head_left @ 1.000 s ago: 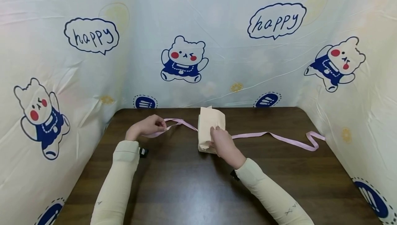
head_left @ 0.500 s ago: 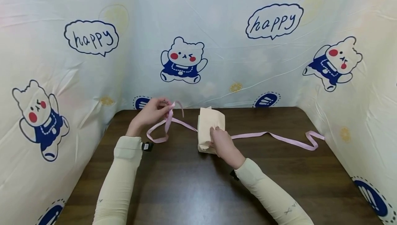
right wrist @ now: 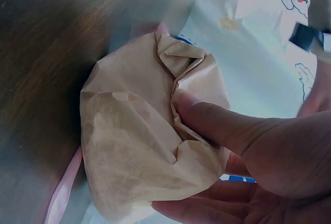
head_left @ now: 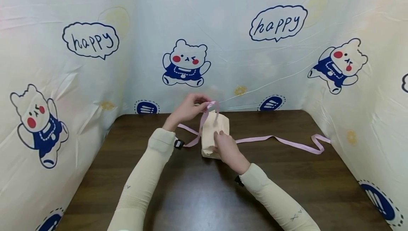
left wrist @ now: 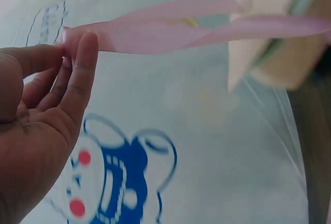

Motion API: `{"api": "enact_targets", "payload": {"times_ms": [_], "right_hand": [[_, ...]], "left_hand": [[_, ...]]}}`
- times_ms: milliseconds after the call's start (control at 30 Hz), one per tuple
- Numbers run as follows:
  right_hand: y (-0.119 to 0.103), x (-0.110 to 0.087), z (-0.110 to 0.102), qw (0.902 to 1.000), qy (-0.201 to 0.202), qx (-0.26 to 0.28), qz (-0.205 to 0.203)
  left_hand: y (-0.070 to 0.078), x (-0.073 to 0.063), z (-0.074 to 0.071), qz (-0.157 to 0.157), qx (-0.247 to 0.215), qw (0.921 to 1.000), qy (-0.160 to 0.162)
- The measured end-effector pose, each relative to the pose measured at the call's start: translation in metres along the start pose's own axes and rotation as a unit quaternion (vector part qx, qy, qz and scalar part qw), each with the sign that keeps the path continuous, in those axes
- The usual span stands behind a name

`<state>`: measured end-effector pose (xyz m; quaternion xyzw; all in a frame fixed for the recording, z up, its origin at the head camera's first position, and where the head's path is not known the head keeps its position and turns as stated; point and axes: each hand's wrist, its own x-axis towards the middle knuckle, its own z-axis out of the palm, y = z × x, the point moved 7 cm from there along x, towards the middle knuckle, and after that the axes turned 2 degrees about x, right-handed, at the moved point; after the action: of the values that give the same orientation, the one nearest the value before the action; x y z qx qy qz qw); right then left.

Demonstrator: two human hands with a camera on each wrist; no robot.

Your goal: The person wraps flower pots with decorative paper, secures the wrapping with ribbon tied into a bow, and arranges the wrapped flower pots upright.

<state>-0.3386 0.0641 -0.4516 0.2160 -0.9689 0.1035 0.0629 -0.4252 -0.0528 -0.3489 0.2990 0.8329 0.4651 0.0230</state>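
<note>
A small parcel in pale brown paper stands on the table, with folded, creased paper at the end seen in the right wrist view. My right hand grips it, the thumb pressing on the folds and the other fingers on its far side. A pink ribbon passes by the parcel. My left hand pinches the ribbon between thumb and fingertips, just above the parcel's top left. From that pinch a short end hangs in front of the parcel, and a loop drops to its left. Where the ribbon meets the parcel's underside is hidden.
The ribbon's other length runs right across the dark wooden table and zigzags near the right edge. Pale printed cloth with cartoon bears stands behind and beside the table.
My left hand has lifted the ribbon from the table on the left and carried it up and right to above the parcel. My right hand has kept its hold on the parcel.
</note>
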Motion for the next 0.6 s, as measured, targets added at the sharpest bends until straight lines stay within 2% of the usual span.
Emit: {"api": "enact_targets", "payload": {"times_ms": [233,433,500,600], "right_hand": [[0.0,0.0,-0.001,1.0,0.005,-0.003,0.0],[0.0,-0.001,-0.001,0.9997,0.012,-0.019,-0.003],[-0.001,-0.002,-0.002,0.9995,0.014,-0.028,-0.005],[0.0,-0.003,-0.001,0.9993,0.012,-0.034,-0.002]], "left_hand": [[0.031,0.036,0.035,0.031,0.005,0.9993,-0.02],[0.068,0.064,0.066,0.09,0.003,0.9953,-0.035],[0.077,0.071,0.079,0.112,0.009,0.9921,-0.057],[0.077,0.074,0.099,0.116,0.035,0.9846,-0.125]]}}
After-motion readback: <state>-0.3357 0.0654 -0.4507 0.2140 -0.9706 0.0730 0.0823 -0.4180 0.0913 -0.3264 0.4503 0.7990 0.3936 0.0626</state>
